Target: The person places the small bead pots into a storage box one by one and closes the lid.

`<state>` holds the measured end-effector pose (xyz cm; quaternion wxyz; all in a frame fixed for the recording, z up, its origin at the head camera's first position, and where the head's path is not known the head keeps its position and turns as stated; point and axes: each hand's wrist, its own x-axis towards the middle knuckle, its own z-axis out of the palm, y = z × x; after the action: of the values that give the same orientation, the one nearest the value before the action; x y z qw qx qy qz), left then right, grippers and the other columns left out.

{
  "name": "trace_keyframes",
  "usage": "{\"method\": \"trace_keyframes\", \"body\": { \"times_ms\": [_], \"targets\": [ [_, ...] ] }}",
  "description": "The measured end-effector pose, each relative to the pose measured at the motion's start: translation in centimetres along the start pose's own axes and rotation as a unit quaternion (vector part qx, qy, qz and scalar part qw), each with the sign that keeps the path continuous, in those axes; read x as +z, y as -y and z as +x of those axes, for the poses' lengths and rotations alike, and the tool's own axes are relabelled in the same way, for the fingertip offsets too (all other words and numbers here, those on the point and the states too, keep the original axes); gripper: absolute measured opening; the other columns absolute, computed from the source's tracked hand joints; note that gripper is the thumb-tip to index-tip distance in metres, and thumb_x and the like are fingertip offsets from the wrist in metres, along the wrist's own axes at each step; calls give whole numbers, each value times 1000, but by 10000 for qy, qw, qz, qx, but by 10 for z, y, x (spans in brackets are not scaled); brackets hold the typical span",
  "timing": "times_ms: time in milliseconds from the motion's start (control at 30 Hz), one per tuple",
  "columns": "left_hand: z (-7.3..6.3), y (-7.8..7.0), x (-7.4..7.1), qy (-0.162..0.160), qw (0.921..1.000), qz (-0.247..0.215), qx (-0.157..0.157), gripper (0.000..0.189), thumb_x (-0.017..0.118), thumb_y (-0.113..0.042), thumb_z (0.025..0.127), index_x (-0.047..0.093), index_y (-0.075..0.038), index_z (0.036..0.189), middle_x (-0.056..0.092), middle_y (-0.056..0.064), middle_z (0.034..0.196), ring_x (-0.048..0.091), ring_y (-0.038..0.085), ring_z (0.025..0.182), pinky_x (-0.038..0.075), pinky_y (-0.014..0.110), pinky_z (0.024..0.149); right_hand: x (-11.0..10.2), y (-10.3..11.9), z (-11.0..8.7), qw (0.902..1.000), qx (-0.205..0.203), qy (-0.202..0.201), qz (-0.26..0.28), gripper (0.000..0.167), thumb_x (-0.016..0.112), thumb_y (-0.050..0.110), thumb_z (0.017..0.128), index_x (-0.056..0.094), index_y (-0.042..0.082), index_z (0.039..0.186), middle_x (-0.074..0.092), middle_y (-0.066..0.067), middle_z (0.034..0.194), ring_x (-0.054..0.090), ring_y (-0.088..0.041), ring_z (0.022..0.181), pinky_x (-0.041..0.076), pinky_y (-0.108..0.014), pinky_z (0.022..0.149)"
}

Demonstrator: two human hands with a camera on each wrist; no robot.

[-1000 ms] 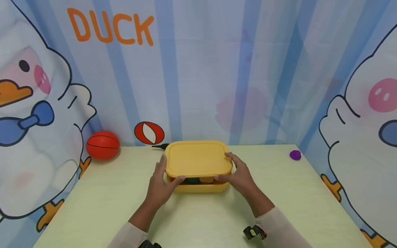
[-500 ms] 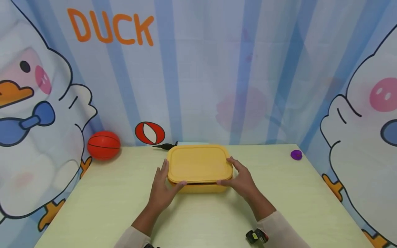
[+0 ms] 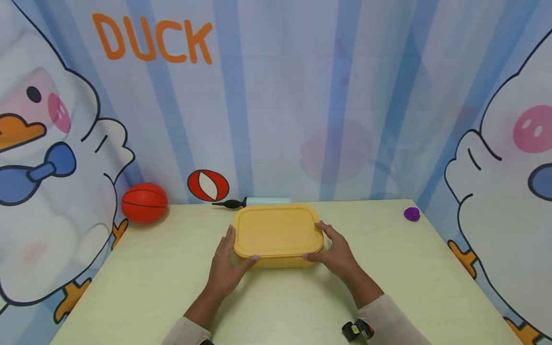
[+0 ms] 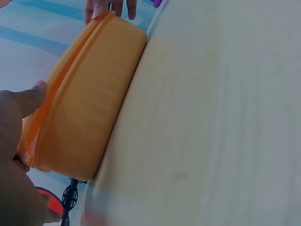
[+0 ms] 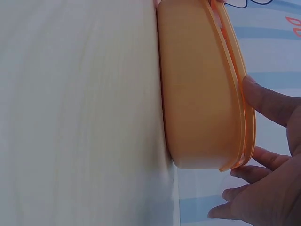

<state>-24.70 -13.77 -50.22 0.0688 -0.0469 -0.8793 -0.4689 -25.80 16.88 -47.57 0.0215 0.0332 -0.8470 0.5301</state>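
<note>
A yellow lid (image 3: 278, 231) lies over a yellow rectangular box (image 3: 280, 262) on the table, covering whatever is inside. My left hand (image 3: 224, 266) holds the lid's left end, thumb at the front edge and fingers along the side. At the other end my right hand (image 3: 338, 251) grips the lid the same way, its thumb on the front rim. In the left wrist view a thin gap runs between the lid (image 4: 61, 77) and the box (image 4: 96, 94). The right wrist view also has a narrow gap beneath the lid (image 5: 248, 113).
Behind the box lies a pump (image 3: 258, 201) with a black nozzle and pale blue barrel. A red ball (image 3: 144, 203) rests at the table's back left, and a small purple object (image 3: 411, 214) at the back right. A duck-print curtain (image 3: 280, 96) encloses the table (image 3: 172, 268).
Both hands have lowered the lid toward me and down onto the box. The green and tan contents seen earlier are now covered, and the pump behind has come into view.
</note>
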Motion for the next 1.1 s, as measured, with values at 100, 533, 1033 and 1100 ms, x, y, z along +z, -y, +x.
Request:
{"method": "trace_keyframes", "body": {
  "times_ms": [100, 533, 1033, 1100],
  "targets": [
    [0, 1, 0, 32, 10000, 8, -46, 110, 84, -49, 96, 19, -14, 176, 16, 5, 185, 14, 46, 171, 17, 68, 136, 0, -2, 0, 10000, 4, 1, -37, 98, 100, 13, 78, 50, 6, 163, 35, -17, 178, 16, -42, 171, 18, -67, 136],
    [0, 12, 4, 66, 9997, -161, 166, 107, 86, -39, 96, 22, -4, 174, 19, 12, 184, 18, 45, 170, 19, 60, 138, 0, -3, -1, 9995, -159, 51, -274, 78, 99, 12, 79, 63, -2, 147, 39, -24, 174, 29, -49, 165, 29, -68, 133],
    [5, 20, 3, 203, 9994, -69, 288, 107, 84, -41, 97, 20, -3, 174, 19, 14, 184, 17, 42, 171, 18, 62, 138, -1, -4, -1, 9983, -192, 109, -545, 83, 100, 19, 79, 62, -4, 150, 43, -24, 172, 33, -52, 162, 36, -68, 129],
    [6, 20, 3, 212, 9992, -70, 317, 107, 84, -41, 97, 21, -3, 174, 19, 14, 184, 18, 41, 171, 19, 62, 138, -2, -5, 0, 9980, -218, 129, -582, 84, 100, 19, 79, 62, -4, 150, 43, -25, 172, 33, -53, 162, 36, -68, 129]
  ]
}}
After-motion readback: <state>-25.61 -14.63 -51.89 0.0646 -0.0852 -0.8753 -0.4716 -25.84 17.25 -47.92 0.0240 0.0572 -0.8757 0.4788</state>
